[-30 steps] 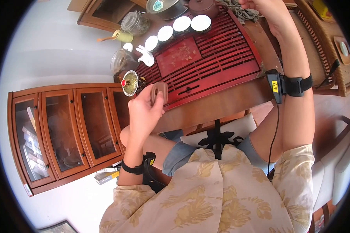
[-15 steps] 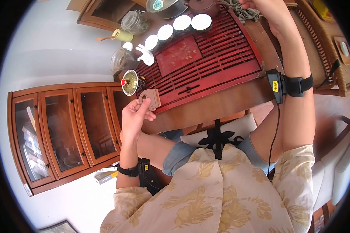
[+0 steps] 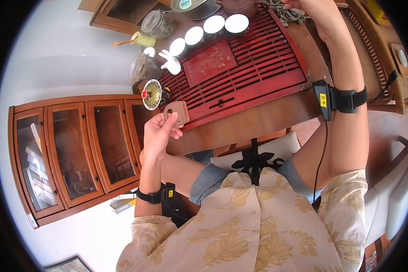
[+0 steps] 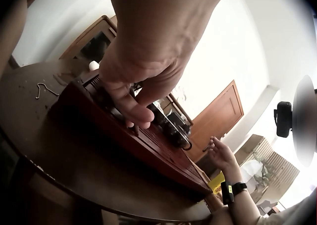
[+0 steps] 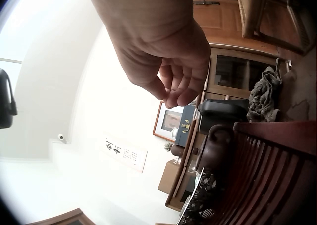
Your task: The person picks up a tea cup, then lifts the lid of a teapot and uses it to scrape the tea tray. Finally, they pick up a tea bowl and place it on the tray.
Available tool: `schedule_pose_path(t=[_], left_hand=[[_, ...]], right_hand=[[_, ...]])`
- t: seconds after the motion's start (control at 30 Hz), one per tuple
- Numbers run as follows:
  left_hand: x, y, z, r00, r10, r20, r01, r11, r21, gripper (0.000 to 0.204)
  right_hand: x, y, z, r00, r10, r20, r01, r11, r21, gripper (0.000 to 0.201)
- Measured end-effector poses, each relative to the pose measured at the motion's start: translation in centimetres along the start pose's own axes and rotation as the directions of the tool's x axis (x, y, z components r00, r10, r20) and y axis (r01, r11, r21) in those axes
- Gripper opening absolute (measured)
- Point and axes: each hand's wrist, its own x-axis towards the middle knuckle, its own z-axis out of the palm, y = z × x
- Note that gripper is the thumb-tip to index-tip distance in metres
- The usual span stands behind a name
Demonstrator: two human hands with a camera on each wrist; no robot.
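My left hand (image 3: 157, 136) pinches a flat, pinkish-brown piece (image 3: 182, 112) with a round hole, its thumb on the upper face. They overlap the front left corner of the slatted red tea tray (image 3: 258, 97) in the head view. In the left wrist view, that hand's fingers point down over the tray and hide the piece. A lidded, patterned bowl (image 3: 152, 94) with a red knob stands just beyond the hand. My right hand (image 5: 171, 61) hangs in the air at the far right, fingers loosely bent, with nothing visible in them. Below it is the brown teapot (image 5: 215, 148).
Several white-lined cups (image 3: 214, 24) line the tray's far side, near a white rabbit-like figurine (image 3: 170, 62). Glass jars (image 3: 158, 23) and a pale yellow cup (image 3: 143, 40) stand behind. A crumpled grey cloth (image 5: 265, 96) lies beside the tray. A glass-doored cabinet (image 3: 75, 149) is at left.
My left hand has moved back and left with the brown piece, turning its holed face upward; it has barely shifted in the last half second. The right hand stays nearly still.
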Motion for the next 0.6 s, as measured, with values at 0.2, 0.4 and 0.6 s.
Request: schedule_pose_path(t=[0.2, 0.4, 0.6], left_hand=[[0.1, 0.0, 0.5, 1.0, 0.028, 0.01, -0.028, 1.0, 0.0, 0.028], [0.0, 1.4, 4.6, 0.991, 0.062, 0.117, -0.06, 0.998, -0.025, 0.026], [0.2, 2.9, 5.8, 0.987, 0.091, 0.13, -0.093, 0.996, 0.007, 0.023]], right_hand=[[0.4, 0.2, -0.3, 1.0, 0.014, 0.006, -0.014, 1.0, 0.002, 0.022], [0.2, 0.2, -0.4, 1.0, 0.003, 0.003, -0.003, 1.0, 0.006, 0.021], [0.1, -0.1, -0.6, 1.0, 0.003, -0.002, -0.003, 1.0, 0.013, 0.021]])
